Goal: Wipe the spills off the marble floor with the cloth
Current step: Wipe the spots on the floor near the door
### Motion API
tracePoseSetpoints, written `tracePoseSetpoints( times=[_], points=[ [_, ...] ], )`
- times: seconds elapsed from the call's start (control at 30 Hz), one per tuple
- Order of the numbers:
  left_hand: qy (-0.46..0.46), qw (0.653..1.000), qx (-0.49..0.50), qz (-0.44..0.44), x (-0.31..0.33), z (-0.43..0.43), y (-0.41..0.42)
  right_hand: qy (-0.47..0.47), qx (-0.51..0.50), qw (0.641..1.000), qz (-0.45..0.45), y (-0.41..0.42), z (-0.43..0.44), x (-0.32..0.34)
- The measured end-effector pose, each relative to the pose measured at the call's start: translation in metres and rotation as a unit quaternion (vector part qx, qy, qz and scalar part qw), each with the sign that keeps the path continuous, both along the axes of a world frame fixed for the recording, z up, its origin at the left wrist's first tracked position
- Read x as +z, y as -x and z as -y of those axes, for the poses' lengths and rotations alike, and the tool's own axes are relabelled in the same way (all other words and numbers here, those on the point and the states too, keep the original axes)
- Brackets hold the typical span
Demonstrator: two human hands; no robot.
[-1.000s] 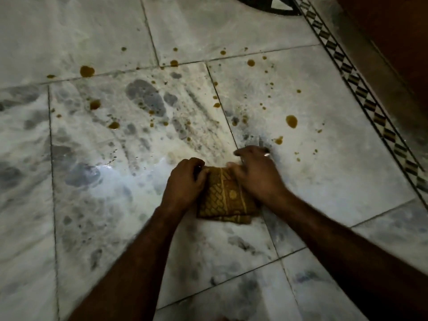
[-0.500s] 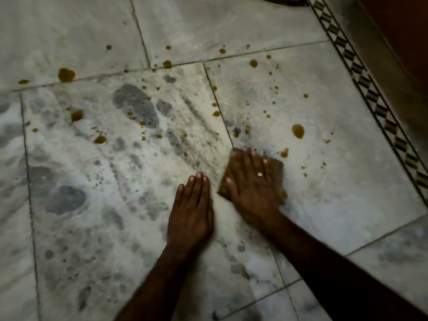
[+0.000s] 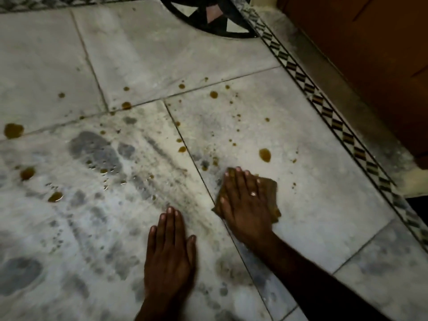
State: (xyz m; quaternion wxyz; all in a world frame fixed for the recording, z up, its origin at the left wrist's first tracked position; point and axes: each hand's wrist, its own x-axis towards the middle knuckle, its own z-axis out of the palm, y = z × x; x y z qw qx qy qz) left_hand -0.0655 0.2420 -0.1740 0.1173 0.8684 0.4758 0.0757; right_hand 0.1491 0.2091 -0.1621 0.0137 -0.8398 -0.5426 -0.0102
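Left hand (image 3: 170, 251) is lying flat, palm down, fingers together and extended; right hand (image 3: 245, 205) is pressing down flat, fingers spread, forearm reaching in from lower right.

A home interior, by the look of it. The marble floor (image 3: 208, 54) carries a diamond-patterned inlay border (image 3: 324, 105) and a dark medallion (image 3: 208, 17). Wooden furniture (image 3: 370, 54) stands alongside.
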Motion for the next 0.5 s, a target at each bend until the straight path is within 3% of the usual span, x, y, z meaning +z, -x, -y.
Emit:
tracePoseSetpoints(
  times=[0.1,0.2,0.3,0.4,0.5],
  points=[
    [-0.006,1.000,-0.007,0.006,-0.003,-0.005,-0.020,-0.011,0.104,0.994,0.012,0.017,0.004,-0.004],
    [-0.016,0.996,-0.080,0.020,-0.006,-0.015,-0.048,0.013,0.197,0.980,0.020,0.016,0.068,-0.002],
    [-0.016,0.996,-0.091,0.021,-0.004,-0.018,-0.059,-0.001,0.103,0.995,0.021,-0.022,0.100,0.001],
    [-0.015,0.997,-0.080,0.015,-0.003,-0.015,-0.060,-0.022,-0.036,0.999,0.008,-0.048,0.058,0.001],
    [-0.010,0.995,-0.099,0.019,-0.003,-0.020,-0.082,-0.025,0.002,1.000,0.007,-0.036,0.010,-0.005]
  ],
)
